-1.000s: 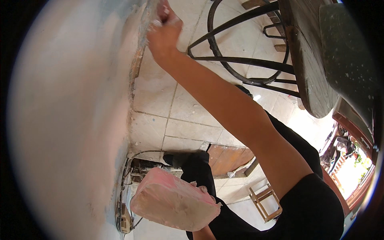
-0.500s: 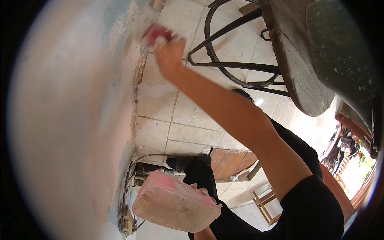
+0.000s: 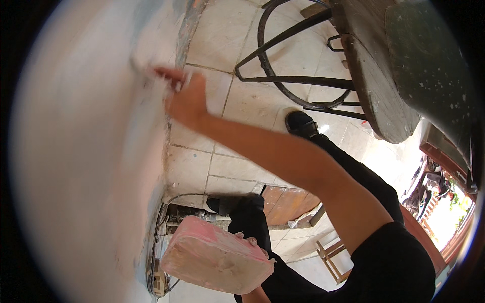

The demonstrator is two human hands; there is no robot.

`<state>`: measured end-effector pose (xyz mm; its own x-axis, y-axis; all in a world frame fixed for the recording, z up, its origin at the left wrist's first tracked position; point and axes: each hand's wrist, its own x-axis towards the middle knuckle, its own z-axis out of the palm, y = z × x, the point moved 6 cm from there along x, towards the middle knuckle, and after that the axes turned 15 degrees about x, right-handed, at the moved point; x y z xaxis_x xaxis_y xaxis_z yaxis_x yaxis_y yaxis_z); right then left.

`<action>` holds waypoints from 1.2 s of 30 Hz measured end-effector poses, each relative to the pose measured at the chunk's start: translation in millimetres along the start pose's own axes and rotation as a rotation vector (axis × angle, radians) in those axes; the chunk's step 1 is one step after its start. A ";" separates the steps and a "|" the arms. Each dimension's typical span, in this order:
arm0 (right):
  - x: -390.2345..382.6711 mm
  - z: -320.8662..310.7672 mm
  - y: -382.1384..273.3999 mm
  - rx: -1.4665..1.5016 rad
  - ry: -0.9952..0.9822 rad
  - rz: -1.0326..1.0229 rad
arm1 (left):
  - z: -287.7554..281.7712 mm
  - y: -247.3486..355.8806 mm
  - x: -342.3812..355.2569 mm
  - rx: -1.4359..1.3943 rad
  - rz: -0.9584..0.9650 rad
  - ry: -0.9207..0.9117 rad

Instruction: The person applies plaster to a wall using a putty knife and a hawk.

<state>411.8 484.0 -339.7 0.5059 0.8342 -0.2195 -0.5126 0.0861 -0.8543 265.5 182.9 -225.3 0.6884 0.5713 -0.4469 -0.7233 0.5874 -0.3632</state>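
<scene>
My right hand (image 3: 186, 103) is closed around a red-handled putty knife (image 3: 171, 76), blurred by motion. Its front end is at the patchy plastered wall (image 3: 91, 146), above the line where wall and floor meet. Low in the picture, a pink tub (image 3: 212, 262) smeared with pale plaster is tilted so that its coated inside shows. Under the tub comes my left hand (image 3: 256, 295), holding it up; most of its fingers are hidden behind the tub.
A dark chair or stool with a round metal ring (image 3: 260, 38) stands on the tiled floor (image 3: 202, 166) at the upper right. Cables (image 3: 151, 252) run along the wall's foot beside the tub. A brown wooden board (image 3: 288, 204) and a small wooden stool (image 3: 333, 260) lie beyond my legs.
My right hand has swept left and slightly down with the putty knife, from near the wall's base onto the wall. The tub has shifted slightly left in view.
</scene>
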 end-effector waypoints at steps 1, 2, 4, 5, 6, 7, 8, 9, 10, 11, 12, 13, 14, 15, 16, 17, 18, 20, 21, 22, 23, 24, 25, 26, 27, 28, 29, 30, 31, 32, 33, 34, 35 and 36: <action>-17.2 2.2 6.0 -0.076 -0.088 0.019 | -2.1 0.2 -0.9 0.070 0.065 0.096; -26.0 -2.2 6.9 -0.078 -0.082 0.019 | -4.4 1.7 -2.7 0.142 0.131 0.192; -41.4 -3.1 30.2 0.115 -0.168 0.361 | -13.0 2.0 -2.1 0.165 0.142 0.242; -43.8 -2.9 29.1 0.122 -0.170 0.364 | -14.3 3.2 -0.3 0.181 0.157 0.262; -45.4 -10.7 27.8 0.346 -0.009 0.357 | -14.6 3.8 0.2 0.195 0.171 0.289; -48.0 -16.5 29.0 0.567 0.155 0.347 | -12.5 3.8 3.8 0.172 0.191 0.263; -28.4 -32.8 34.7 0.718 0.221 0.331 | -10.4 1.4 6.9 0.156 0.190 0.243; -9.9 -47.5 42.1 0.870 0.285 0.311 | -8.5 0.2 9.0 0.140 0.193 0.224; 0.9 -49.4 28.8 0.707 0.261 0.221 | -8.3 3.6 4.0 0.187 0.188 0.239; 12.0 -51.2 12.2 0.542 0.252 0.129 | -7.3 6.2 1.6 0.209 0.189 0.242; 20.8 -36.2 -15.3 0.147 0.284 0.112 | -5.7 11.2 -3.1 0.239 0.198 0.252; 32.5 -26.9 -28.2 0.212 0.293 0.034 | -2.2 9.2 -1.8 0.197 0.167 0.211; 41.6 -19.6 -31.2 0.278 0.303 -0.041 | -0.2 6.5 -1.3 0.154 0.135 0.175; 49.7 -11.2 -24.0 0.267 0.305 -0.049 | -2.2 3.2 -1.4 0.147 0.125 0.170; 55.8 4.0 -28.7 0.213 0.224 -0.307 | -6.6 2.1 -3.5 0.160 0.164 0.195; 54.0 15.1 -35.9 0.160 0.136 -0.560 | -7.4 3.8 -3.2 0.168 0.184 0.206; 46.2 19.0 -33.7 0.165 0.135 -0.559 | -6.5 7.1 -3.8 0.181 0.211 0.220; 20.2 33.1 -25.3 -0.015 0.092 -0.448 | 6.0 6.7 2.7 0.123 0.126 0.150; 5.5 33.0 -27.6 -0.014 0.092 -0.451 | 6.3 6.3 2.2 0.117 0.123 0.144; -8.2 35.1 -28.8 -0.127 -0.007 -0.420 | 5.5 7.4 2.1 0.115 0.128 0.144; -15.0 30.8 -31.6 -0.245 -0.103 -0.388 | 6.3 6.8 2.2 0.109 0.128 0.146; -16.0 19.4 -33.8 -0.241 -0.103 -0.390 | 6.2 7.6 1.3 0.117 0.138 0.152; -15.0 10.0 -28.1 -0.124 -0.173 -0.251 | 6.2 8.5 0.1 0.119 0.145 0.157; -7.1 -7.6 -21.8 0.110 -0.154 -0.149 | 6.0 5.3 3.4 0.117 0.137 0.146; -2.3 -20.4 -16.3 0.356 -0.111 -0.048 | 4.5 5.6 2.8 0.115 0.139 0.151; 14.7 -35.7 -15.9 0.389 0.017 -0.097 | 2.8 6.0 4.3 0.118 0.139 0.150; 30.1 -48.6 -21.1 0.413 0.145 -0.150 | 0.2 5.4 3.9 0.110 0.136 0.154; 44.0 -40.2 -50.2 0.107 0.258 -0.309 | 0.3 9.2 0.1 0.116 0.161 0.165; 68.3 -37.2 -62.3 -0.018 0.227 -0.239 | -0.6 8.1 0.3 0.110 0.166 0.169; 82.8 -36.0 -63.9 -0.143 0.198 -0.164 | -2.7 7.5 -0.5 0.099 0.175 0.178; 82.9 -32.1 -61.3 -0.149 0.196 -0.162 | -4.9 7.9 -1.9 0.091 0.185 0.183; 82.5 -23.1 -59.7 -0.082 0.182 -0.224 | -9.6 6.4 -2.6 0.052 0.202 0.196; 83.4 -14.3 -56.9 -0.013 0.167 -0.285 | -10.7 4.8 -4.1 0.083 0.146 0.117; 65.7 0.7 -51.6 -0.060 0.149 -0.336 | -10.6 6.0 -9.1 0.128 0.101 0.041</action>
<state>471.0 534.7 -309.7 0.7367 0.6760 0.0157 -0.2617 0.3063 -0.9153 254.3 175.2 -232.1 0.6075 0.6087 -0.5102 -0.7742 0.5975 -0.2090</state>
